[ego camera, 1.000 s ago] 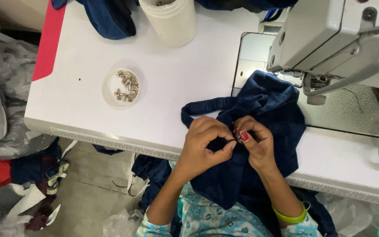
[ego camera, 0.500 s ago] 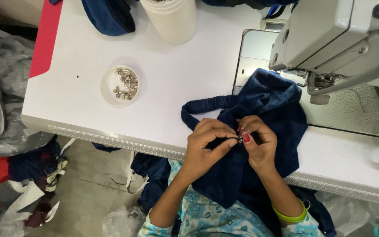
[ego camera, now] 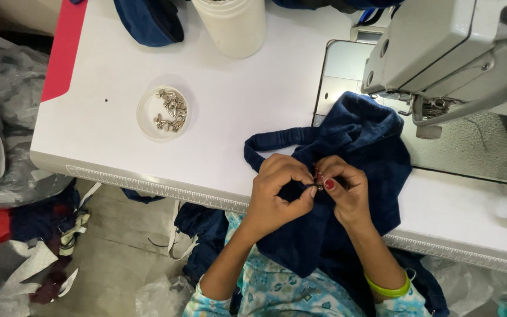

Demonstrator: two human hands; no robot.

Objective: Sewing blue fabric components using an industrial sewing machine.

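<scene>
A dark blue garment (ego camera: 362, 141) lies bunched on the white sewing table (ego camera: 230, 111) and hangs over its front edge into my lap. My left hand (ego camera: 277, 196) and my right hand (ego camera: 344, 188) meet over it, fingertips pinched together. Between them sits a small metal fastener (ego camera: 319, 186), too small to make out clearly, held against a fold of the cloth. A thin strap of the same fabric (ego camera: 271, 142) loops out to the left of my hands.
A round white dish of small metal pieces (ego camera: 162, 111) sits left of centre. A white cylindrical container (ego camera: 230, 23) and more blue cloth (ego camera: 148, 20) stand at the back. The sewing machine head (ego camera: 441, 53) overhangs the right side. Fabric scraps and bags (ego camera: 24, 235) cover the floor.
Both hands stay on the same spot of the garment. Only the fingers shift slightly around the small fastener.
</scene>
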